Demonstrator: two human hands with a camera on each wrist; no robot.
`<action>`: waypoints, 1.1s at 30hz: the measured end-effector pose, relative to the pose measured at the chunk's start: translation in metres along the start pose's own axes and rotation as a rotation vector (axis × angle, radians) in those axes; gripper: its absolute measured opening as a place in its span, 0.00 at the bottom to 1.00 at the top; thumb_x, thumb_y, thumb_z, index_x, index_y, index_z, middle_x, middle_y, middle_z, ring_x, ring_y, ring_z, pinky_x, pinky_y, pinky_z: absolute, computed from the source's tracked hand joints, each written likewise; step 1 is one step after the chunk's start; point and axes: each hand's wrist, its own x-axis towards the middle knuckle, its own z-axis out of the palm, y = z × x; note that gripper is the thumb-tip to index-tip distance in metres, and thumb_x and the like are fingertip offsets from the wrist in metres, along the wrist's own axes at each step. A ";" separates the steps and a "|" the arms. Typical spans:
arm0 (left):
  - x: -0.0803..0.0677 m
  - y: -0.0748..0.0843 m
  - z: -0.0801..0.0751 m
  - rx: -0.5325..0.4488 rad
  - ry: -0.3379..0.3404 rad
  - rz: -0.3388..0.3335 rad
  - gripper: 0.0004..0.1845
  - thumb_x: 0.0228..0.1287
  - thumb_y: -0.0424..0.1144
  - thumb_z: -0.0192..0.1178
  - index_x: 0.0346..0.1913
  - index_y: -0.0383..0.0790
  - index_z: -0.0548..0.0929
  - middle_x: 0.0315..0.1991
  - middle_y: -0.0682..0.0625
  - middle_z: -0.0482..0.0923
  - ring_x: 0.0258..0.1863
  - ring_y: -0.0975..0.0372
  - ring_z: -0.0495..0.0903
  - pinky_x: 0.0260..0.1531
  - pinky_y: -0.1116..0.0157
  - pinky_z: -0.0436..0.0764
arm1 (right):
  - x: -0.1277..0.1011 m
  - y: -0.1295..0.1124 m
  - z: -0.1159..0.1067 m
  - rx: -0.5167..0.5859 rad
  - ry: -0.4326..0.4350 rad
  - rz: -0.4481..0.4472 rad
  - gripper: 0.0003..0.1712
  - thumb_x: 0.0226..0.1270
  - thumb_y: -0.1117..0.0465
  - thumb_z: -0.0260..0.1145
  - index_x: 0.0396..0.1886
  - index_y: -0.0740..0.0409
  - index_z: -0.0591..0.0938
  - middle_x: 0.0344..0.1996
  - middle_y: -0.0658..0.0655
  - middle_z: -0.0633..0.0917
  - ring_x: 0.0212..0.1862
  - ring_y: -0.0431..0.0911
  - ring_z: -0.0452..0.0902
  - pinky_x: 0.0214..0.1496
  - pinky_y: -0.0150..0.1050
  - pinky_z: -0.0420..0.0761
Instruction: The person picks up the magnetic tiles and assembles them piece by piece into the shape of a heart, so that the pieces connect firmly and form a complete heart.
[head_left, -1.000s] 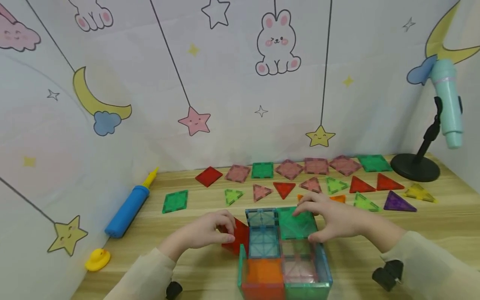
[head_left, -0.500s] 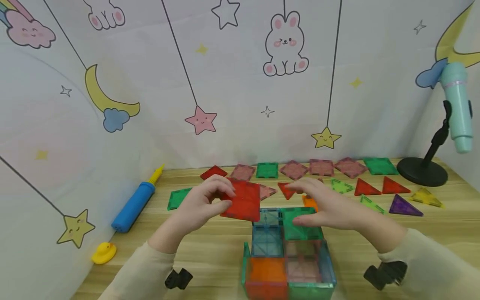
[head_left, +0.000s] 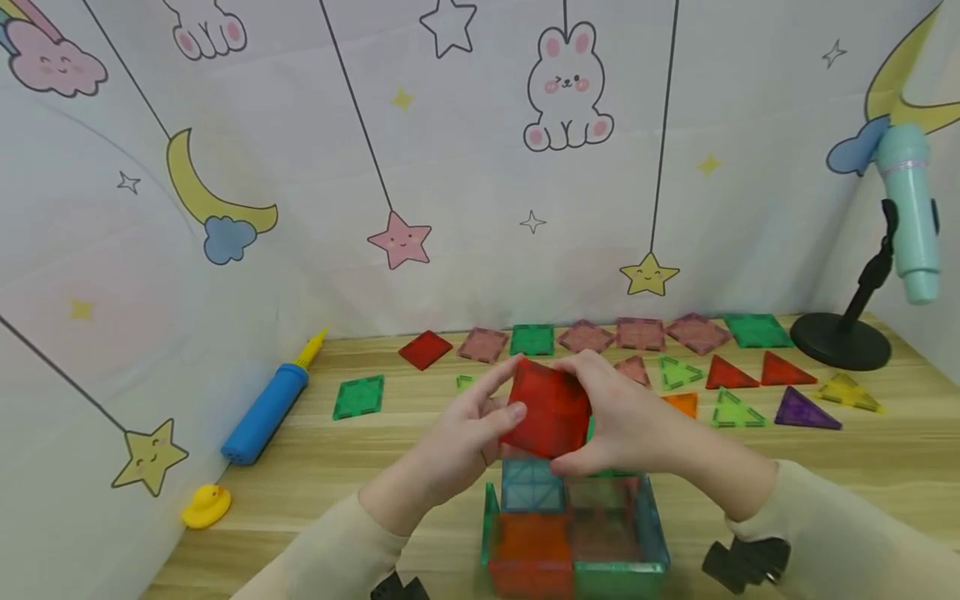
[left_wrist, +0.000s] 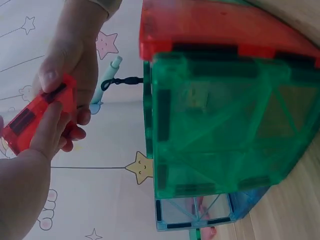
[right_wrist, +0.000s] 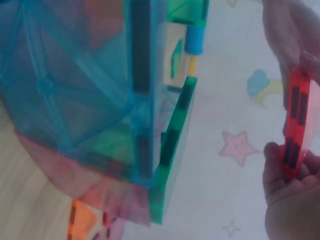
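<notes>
Both hands hold a red square magnetic tile (head_left: pixel 551 410) up in front of me, over the far end of a low box of magnetic tiles (head_left: pixel 618 579). The left hand (head_left: pixel 465 421) pinches its left edge between thumb and fingers. On the opposite edge, the right hand (head_left: pixel 637 421) curls its fingers and thumb around it. Edge-on in the right wrist view, the red piece (right_wrist: pixel 297 120) shows two layers side by side. The box has orange, blue, pink and green squares; its far end is partly hidden behind the hands. A green panel (left_wrist: pixel 225 130) of it fills the left wrist view.
Flat square and triangular tiles lie in rows along the back, including a purple triangle (head_left: pixel 806 410). A green square (head_left: pixel 358 397), a blue pump (head_left: pixel 266 415) and a yellow duck (head_left: pixel 207 507) are at left. A microphone on a stand (head_left: pixel 840 340) stands at back right.
The left hand has lifted the red tile from beside the box's left side and brought it right, above the box. The right hand has left the green square and now grips the red tile too.
</notes>
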 end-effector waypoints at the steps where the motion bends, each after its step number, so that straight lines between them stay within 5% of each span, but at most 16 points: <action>1: 0.000 -0.001 0.000 -0.033 -0.019 -0.035 0.36 0.69 0.37 0.54 0.74 0.42 0.48 0.62 0.32 0.64 0.54 0.49 0.74 0.49 0.55 0.76 | 0.001 0.002 0.000 0.006 -0.002 0.009 0.51 0.41 0.47 0.79 0.61 0.62 0.64 0.49 0.53 0.72 0.46 0.45 0.70 0.40 0.37 0.80; 8: 0.001 -0.010 0.000 0.050 0.028 -0.051 0.33 0.65 0.30 0.57 0.72 0.41 0.58 0.59 0.35 0.71 0.52 0.49 0.77 0.49 0.54 0.76 | 0.003 0.016 -0.003 0.061 0.021 0.074 0.50 0.44 0.54 0.79 0.63 0.64 0.61 0.48 0.55 0.76 0.45 0.46 0.72 0.40 0.39 0.79; 18: 0.007 -0.019 0.009 0.166 0.185 -0.033 0.28 0.68 0.32 0.54 0.69 0.39 0.62 0.59 0.38 0.71 0.54 0.51 0.74 0.49 0.57 0.76 | 0.007 0.021 0.010 -0.050 0.144 0.147 0.56 0.45 0.53 0.77 0.67 0.66 0.54 0.50 0.63 0.76 0.43 0.50 0.76 0.39 0.42 0.81; 22: -0.006 -0.019 -0.002 0.495 0.324 -0.011 0.24 0.68 0.34 0.53 0.66 0.40 0.68 0.53 0.39 0.76 0.42 0.55 0.79 0.37 0.63 0.81 | 0.008 0.030 -0.003 -0.095 0.218 0.228 0.50 0.47 0.55 0.75 0.65 0.68 0.58 0.50 0.66 0.73 0.45 0.55 0.74 0.36 0.46 0.81; 25: -0.018 -0.024 -0.020 0.774 0.472 0.001 0.23 0.68 0.33 0.53 0.65 0.39 0.70 0.51 0.40 0.78 0.36 0.58 0.79 0.29 0.66 0.78 | 0.005 0.032 -0.010 -0.164 0.191 0.216 0.49 0.46 0.55 0.75 0.64 0.68 0.61 0.52 0.67 0.68 0.45 0.56 0.72 0.35 0.46 0.81; 28: -0.026 -0.036 -0.037 0.863 0.557 -0.018 0.23 0.66 0.31 0.53 0.64 0.35 0.70 0.51 0.37 0.77 0.36 0.57 0.79 0.28 0.66 0.78 | 0.004 0.030 -0.009 -0.233 0.118 0.145 0.48 0.44 0.53 0.75 0.64 0.67 0.64 0.49 0.64 0.69 0.44 0.54 0.70 0.32 0.42 0.80; 33: -0.030 -0.061 -0.044 0.907 0.524 -0.108 0.23 0.64 0.30 0.53 0.63 0.30 0.70 0.48 0.37 0.79 0.30 0.60 0.77 0.25 0.68 0.75 | 0.009 0.027 0.000 -0.281 0.061 0.103 0.48 0.42 0.52 0.75 0.63 0.66 0.68 0.44 0.58 0.71 0.45 0.51 0.65 0.30 0.37 0.76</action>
